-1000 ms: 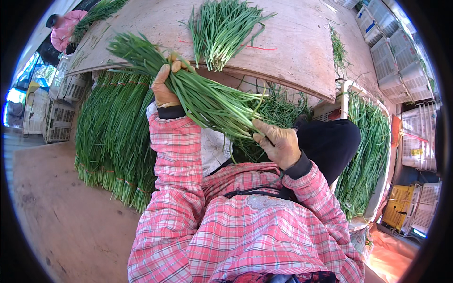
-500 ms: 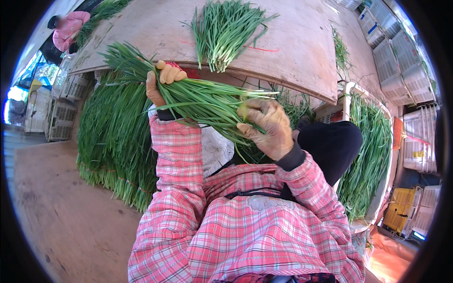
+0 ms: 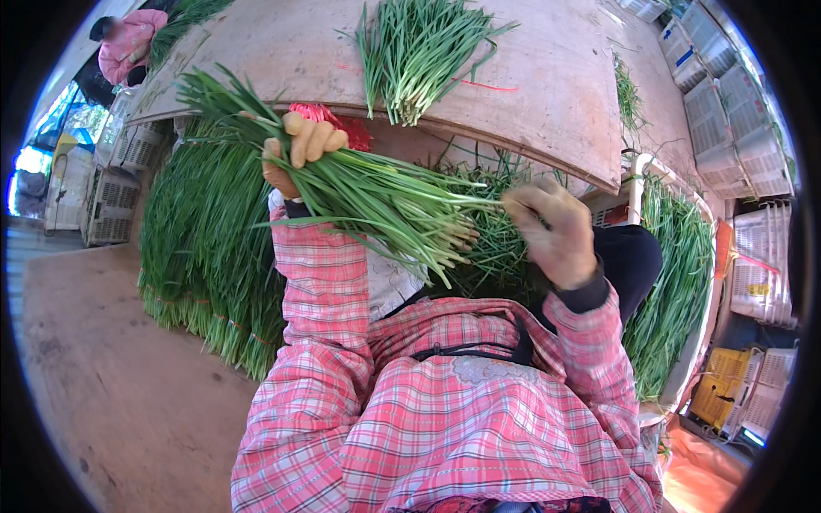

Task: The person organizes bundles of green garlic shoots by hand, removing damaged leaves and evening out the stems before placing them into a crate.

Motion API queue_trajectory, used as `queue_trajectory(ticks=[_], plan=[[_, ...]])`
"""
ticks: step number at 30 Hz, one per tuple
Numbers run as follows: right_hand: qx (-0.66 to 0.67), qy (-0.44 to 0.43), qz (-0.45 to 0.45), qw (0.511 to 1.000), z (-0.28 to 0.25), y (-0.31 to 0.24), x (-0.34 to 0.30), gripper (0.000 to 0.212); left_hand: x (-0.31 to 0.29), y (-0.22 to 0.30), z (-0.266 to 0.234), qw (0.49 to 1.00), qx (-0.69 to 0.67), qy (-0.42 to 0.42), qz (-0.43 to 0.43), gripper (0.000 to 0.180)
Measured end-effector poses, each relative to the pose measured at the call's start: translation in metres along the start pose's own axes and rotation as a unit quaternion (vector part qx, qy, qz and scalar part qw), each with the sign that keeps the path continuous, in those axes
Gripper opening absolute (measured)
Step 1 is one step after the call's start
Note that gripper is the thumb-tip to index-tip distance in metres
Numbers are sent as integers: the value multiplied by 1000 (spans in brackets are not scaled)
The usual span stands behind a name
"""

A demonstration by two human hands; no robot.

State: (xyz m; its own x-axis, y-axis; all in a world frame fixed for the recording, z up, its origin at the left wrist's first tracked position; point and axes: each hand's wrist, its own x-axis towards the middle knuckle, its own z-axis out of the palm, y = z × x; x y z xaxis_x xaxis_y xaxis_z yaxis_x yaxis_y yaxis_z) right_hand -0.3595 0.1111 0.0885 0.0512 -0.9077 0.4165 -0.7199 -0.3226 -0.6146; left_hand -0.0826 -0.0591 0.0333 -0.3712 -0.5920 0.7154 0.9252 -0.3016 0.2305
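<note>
My left hand (image 3: 306,145), in a tan glove, is wrapped round a bunch of garlic chives (image 3: 376,184) near its leafy end. The bunch lies slantwise in front of me, its pale stem ends fanned out to the right. Past those ends my right hand (image 3: 556,229), gloved too and slightly blurred, has its fingertips pinched at the tip of a stalk that sticks out of the bunch. Beyond, on the wooden board (image 3: 547,94), rests a second bunch of chives (image 3: 423,56), stems toward me.
Tied chives (image 3: 205,248) stand stacked at my left, above a wooden sheet (image 3: 128,368). Loose chives (image 3: 492,248) lie below the board. At right is a white-rimmed bin of chives (image 3: 671,274), with plastic crates (image 3: 735,128) behind. Another person (image 3: 131,44) sits far left.
My right hand has moved right, away from among the stems to a stalk's outer tip. The stem ends now show more openly; my left hand keeps its hold.
</note>
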Motion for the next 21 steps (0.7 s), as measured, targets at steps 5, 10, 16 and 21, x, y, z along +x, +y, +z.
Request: queue_trajectory(ticks=[5,10,16,21], plan=[[42,-8,-68,997,62,-15,46,19,8,-37,-2,1000,13,20,-17,26],[227,9,10,974,68,-10,43,14,4,-37,-7,1000,-1,21,-13,31],[431,-51,195,879,33,-3,35,10,1,-26,-3,996,76,19,-40,25],[144,-49,-47,987,58,-7,37,17,0,-36,-3,999,20,17,-23,30]])
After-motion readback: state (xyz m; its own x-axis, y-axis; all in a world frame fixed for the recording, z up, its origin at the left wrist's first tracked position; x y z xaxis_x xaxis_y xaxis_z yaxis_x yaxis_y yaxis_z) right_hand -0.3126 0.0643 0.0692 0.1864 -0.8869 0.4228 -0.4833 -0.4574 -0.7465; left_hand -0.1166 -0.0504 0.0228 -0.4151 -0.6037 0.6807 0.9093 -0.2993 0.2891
